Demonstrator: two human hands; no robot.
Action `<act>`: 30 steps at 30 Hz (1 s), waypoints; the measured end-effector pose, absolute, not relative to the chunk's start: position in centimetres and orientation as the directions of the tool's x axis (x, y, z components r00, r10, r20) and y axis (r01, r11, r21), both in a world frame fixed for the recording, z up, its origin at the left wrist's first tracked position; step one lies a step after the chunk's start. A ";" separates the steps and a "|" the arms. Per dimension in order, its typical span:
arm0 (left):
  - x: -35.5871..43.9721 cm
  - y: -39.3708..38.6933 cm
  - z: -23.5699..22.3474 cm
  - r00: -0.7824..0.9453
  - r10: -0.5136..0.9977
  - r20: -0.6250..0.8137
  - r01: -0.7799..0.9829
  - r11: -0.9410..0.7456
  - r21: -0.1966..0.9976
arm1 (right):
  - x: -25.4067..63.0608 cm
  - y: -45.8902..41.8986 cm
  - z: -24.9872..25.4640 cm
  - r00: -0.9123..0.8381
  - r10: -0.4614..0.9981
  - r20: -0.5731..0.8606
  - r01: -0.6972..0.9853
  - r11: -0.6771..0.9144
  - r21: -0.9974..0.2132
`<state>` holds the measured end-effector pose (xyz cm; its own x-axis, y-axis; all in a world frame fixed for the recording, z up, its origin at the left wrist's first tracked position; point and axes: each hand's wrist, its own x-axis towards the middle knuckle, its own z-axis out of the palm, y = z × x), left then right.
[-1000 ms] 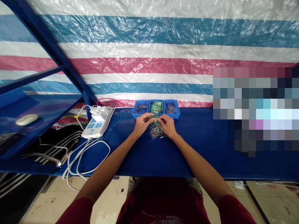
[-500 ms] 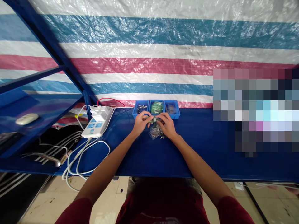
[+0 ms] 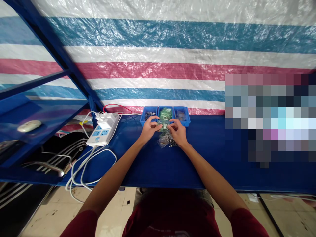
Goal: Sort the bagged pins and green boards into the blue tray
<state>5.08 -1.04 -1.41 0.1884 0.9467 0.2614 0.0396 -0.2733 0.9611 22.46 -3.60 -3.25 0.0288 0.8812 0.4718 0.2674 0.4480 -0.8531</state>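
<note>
Between my two hands is a small green packet (image 3: 163, 126) with a pale label. My left hand (image 3: 149, 129) pinches its left side and my right hand (image 3: 178, 131) its right side. Just below it on the table lies a pile of clear plastic bags (image 3: 163, 141) and loose metal pieces that look like screws (image 3: 171, 141). Right behind my hands stand three joined blue bins. The left bin (image 3: 144, 119) holds dark metal pieces, the middle one has green packets (image 3: 166, 113), and the right bin (image 3: 187, 122) contains small clear bags.
A white power strip (image 3: 97, 140) with plugged-in chargers (image 3: 107, 120) is left of the bins, its white cable (image 3: 85, 161) looping over the table (image 3: 158, 168). A blue metal frame (image 3: 53, 49) rises at the left. A striped plastic sheet (image 3: 158, 70) hangs behind. The right side is pixelated.
The green packet has been spread out flatter between my hands and now shows more of its face. My fingers have moved slightly apart.
</note>
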 end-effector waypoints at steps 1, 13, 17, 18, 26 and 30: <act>5.1 -1.1 -1.4 0.178 0.949 0.259 0.021 -0.267 0.964 | 22.4 -3.7 -3.1 0.003 0.868 0.497 0.289 0.475 -0.831; 4.8 -0.8 -1.4 0.222 0.872 0.436 0.210 -0.479 0.852 | 22.4 -3.4 -3.3 0.058 0.869 0.491 0.343 0.445 -0.827; 4.8 -1.0 -1.3 0.256 0.896 0.364 0.223 -0.421 0.879 | 22.3 -3.8 -3.2 0.045 0.899 0.436 0.270 0.410 -0.871; 4.8 -1.1 -1.2 0.271 0.903 0.333 0.200 -0.391 0.898 | 22.3 -3.9 -3.2 0.025 0.894 0.446 0.270 0.424 -0.864; 5.0 -1.3 -1.2 0.253 0.946 0.202 -0.017 -0.204 0.979 | 22.4 -3.8 -2.5 -0.036 0.804 0.593 0.379 0.560 -0.737; 5.1 -0.8 -1.6 0.188 0.934 0.304 0.020 -0.313 0.950 | 22.4 -3.6 -2.8 0.008 0.847 0.532 0.374 0.491 -0.787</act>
<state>5.07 -0.81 -1.63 0.1883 0.9340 0.3037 0.0204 -0.3129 0.9496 22.40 -3.62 -2.82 0.0082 0.8467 0.5320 0.3738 0.4909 -0.7870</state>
